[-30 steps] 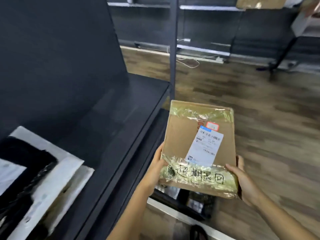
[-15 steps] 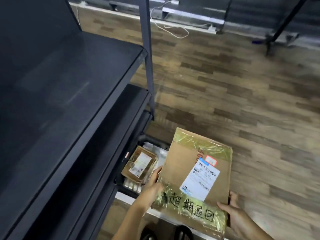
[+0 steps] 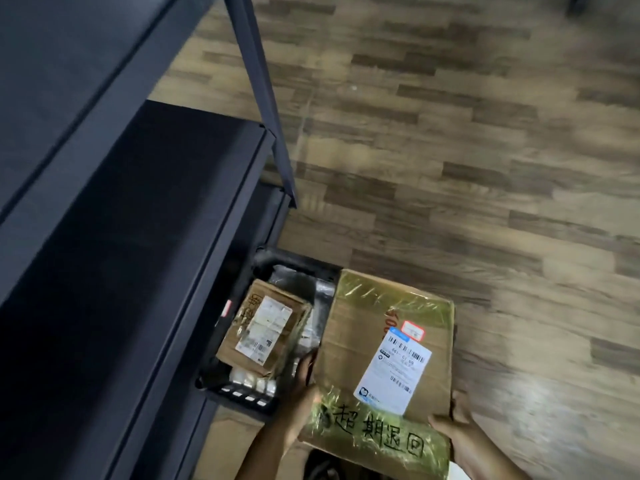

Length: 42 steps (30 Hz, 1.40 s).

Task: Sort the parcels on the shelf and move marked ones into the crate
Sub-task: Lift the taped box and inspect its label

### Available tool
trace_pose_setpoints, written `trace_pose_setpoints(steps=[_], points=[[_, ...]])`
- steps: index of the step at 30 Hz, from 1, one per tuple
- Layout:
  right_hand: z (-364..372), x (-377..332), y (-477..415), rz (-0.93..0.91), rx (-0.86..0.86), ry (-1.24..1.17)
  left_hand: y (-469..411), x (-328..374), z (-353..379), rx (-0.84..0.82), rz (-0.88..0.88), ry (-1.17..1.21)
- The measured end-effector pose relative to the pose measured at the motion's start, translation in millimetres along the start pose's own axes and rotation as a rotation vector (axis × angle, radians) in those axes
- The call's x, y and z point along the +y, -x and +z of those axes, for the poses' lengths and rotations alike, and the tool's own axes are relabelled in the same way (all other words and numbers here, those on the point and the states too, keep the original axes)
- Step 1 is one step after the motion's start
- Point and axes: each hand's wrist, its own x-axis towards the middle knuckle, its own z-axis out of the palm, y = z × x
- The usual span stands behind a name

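One black crate [image 3: 277, 255], smaller parcel [image 3: 263, 327] inside, is lying just left of the marked cardboard parcel [image 3: 360, 334], being gripped at near corners by left hand [image 3: 307, 389] (nearer the crate) and right hand [image 3: 453, 420], long axis pointing away.

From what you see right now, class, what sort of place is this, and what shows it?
Probably a parcel depot or stockroom: dark metal shelving, a black plastic crate holding a labelled cardboard packet, and a taped brown cardboard parcel with a barcode label.
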Motion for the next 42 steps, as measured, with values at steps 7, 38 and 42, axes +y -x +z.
trace_pose_setpoints(steps=[7,38,42], points=[[-4.0,18.6,-52.4,0.043,-0.104,0.083,-53.1,-34.1,7.2,-0.064,-0.063,-0.034],[30.3,49.0,-79.8,0.065,0.367,0.877,-101.9,-87.5,29.6,-0.005,-0.256,-0.375],[19.7,41.0,-68.8,-0.050,0.370,0.911,-97.1,-84.9,29.1,0.043,-0.180,-0.352]])
